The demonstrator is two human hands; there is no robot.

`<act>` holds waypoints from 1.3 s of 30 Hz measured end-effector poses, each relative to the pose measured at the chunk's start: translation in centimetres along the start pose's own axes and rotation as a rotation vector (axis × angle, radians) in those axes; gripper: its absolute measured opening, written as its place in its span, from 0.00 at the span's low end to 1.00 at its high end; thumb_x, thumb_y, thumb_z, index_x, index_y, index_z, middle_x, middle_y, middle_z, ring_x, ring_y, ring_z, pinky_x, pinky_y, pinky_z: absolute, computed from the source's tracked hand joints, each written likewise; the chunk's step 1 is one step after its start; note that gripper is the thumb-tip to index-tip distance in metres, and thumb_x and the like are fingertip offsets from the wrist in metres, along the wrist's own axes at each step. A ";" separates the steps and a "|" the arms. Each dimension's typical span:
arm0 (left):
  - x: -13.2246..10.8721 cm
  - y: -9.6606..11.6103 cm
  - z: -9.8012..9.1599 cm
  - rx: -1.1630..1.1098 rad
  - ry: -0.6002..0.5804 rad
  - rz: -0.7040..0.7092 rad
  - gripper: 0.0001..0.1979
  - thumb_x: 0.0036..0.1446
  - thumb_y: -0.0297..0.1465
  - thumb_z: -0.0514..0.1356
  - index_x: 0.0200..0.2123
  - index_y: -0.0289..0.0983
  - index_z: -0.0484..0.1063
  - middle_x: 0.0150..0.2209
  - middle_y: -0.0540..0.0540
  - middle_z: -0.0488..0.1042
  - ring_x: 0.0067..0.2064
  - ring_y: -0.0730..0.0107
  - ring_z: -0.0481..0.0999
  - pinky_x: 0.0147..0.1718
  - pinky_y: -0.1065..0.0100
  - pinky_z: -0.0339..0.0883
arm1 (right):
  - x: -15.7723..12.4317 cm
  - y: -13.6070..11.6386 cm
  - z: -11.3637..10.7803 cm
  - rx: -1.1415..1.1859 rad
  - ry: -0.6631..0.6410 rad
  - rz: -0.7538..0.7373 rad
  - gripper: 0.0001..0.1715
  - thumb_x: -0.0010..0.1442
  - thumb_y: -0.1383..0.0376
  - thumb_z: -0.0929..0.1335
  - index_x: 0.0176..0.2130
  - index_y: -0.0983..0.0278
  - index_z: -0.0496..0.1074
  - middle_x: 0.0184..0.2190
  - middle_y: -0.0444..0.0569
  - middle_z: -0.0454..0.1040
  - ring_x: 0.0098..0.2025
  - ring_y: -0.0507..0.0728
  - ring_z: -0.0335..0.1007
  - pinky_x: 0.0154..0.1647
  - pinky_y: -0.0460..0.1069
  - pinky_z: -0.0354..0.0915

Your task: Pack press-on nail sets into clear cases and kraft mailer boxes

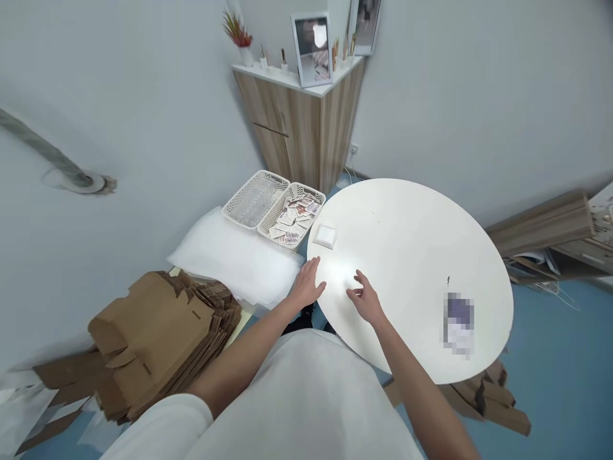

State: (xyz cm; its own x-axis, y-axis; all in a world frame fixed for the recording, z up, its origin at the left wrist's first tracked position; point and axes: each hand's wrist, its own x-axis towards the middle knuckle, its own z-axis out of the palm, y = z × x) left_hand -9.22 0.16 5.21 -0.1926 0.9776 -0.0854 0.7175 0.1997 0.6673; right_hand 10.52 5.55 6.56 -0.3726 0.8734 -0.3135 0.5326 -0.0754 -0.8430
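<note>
Head view: left hand (306,285) is lying flat, fingers spread, on the round white surface's (412,243) left edge. Right hand (366,301) is hovering beside it, loosely curled and empty. Small white box (325,236) is sitting just above them, near frame center.

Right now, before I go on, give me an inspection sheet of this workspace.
Surface: round white table, dark speck at right.
Job's things: white square pad near the table's far-left edge.
Clutter: basket of packets; second basket; white sheets; flat cardboard stack.
Hands: left hand open on the table rim; right hand open, empty, over the table.
Cables: thin wires by the right wall.
Surroundings: wooden cabinet; blue floor.
</note>
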 end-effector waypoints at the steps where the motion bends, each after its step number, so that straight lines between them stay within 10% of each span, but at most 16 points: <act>1: -0.9 0.2 0.0 -0.015 -0.007 -0.006 0.34 0.52 0.33 0.55 0.60 0.36 0.45 0.60 0.39 0.53 0.60 0.55 0.52 0.55 0.53 0.52 | -0.5 0.3 0.1 0.008 -0.017 -0.010 0.38 0.51 0.57 0.64 0.59 0.56 0.50 0.55 0.54 0.61 0.35 0.53 0.70 0.42 0.55 0.65; 8: -6.7 1.2 -1.6 -0.152 -0.173 -0.060 0.19 0.54 0.37 0.52 0.48 0.37 0.65 0.44 0.43 0.72 0.44 0.63 0.72 0.41 0.65 0.66 | -2.1 0.2 1.7 0.021 -0.203 -0.092 0.26 0.52 0.59 0.64 0.51 0.60 0.63 0.44 0.51 0.70 0.36 0.54 0.70 0.41 0.53 0.65; 17: -11.0 -0.2 -5.8 -0.116 0.056 -0.105 0.14 0.53 0.36 0.54 0.43 0.37 0.67 0.40 0.45 0.73 0.41 0.65 0.72 0.40 0.66 0.65 | -1.9 -2.5 6.4 -0.117 -0.496 -0.237 0.23 0.51 0.58 0.63 0.48 0.61 0.66 0.42 0.50 0.72 0.36 0.55 0.71 0.38 0.52 0.66; 26: -19.9 -7.3 -12.4 0.019 0.247 -0.296 0.17 0.55 0.38 0.52 0.45 0.38 0.66 0.46 0.42 0.69 0.48 0.60 0.68 0.45 0.63 0.62 | -3.5 -9.6 15.7 -0.447 -0.642 -0.505 0.25 0.55 0.60 0.61 0.52 0.64 0.63 0.48 0.53 0.69 0.44 0.57 0.68 0.43 0.51 0.64; 39: -28.7 -16.7 -16.7 0.158 0.140 -0.574 0.26 0.54 0.45 0.48 0.52 0.36 0.61 0.53 0.39 0.65 0.52 0.53 0.65 0.45 0.58 0.60 | -6.9 -14.8 25.5 -0.922 -0.584 -0.798 0.29 0.52 0.62 0.64 0.54 0.64 0.62 0.61 0.55 0.51 0.60 0.66 0.48 0.54 0.57 0.53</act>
State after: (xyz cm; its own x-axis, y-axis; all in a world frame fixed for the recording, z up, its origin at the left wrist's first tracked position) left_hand -26.86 -32.39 8.90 -0.6560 0.6953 -0.2936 0.5618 0.7097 0.4251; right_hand -14.16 -11.59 10.00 -0.9605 0.1789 -0.2130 0.2466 0.9017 -0.3552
